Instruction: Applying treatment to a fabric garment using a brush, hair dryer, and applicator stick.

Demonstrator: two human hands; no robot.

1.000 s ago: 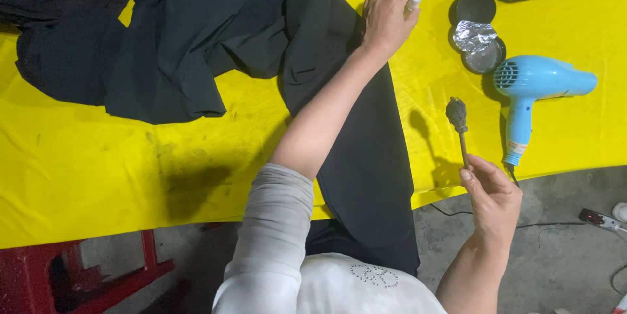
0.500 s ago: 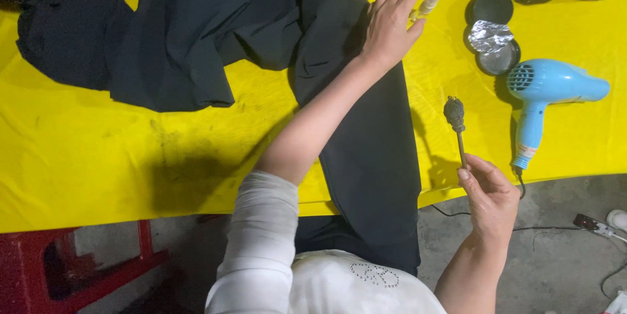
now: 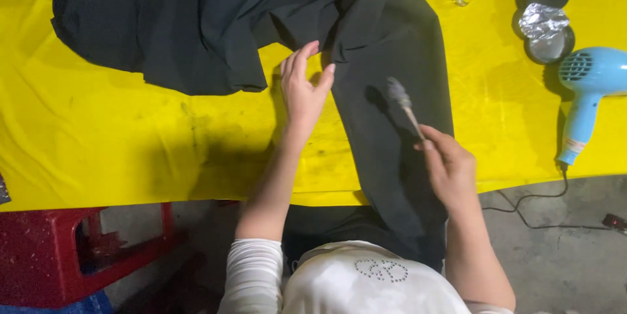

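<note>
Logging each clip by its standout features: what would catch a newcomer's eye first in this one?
The bright yellow table cover fills most of the view, with a dark, crumpled garment spread across its upper middle and one leg hanging over the near edge. Over that leg, the right hand holds a small brush with a thin metal handle, while the left hand rests at the cloth's edge. A light blue hair dryer lies at the right.

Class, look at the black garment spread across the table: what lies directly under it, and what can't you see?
Under the black garment lies the yellow table cover, showing all around it. Whatever is under the cloth itself stays hidden. The left hand rests at its edge; the right hand holds a small brush above it.
</note>
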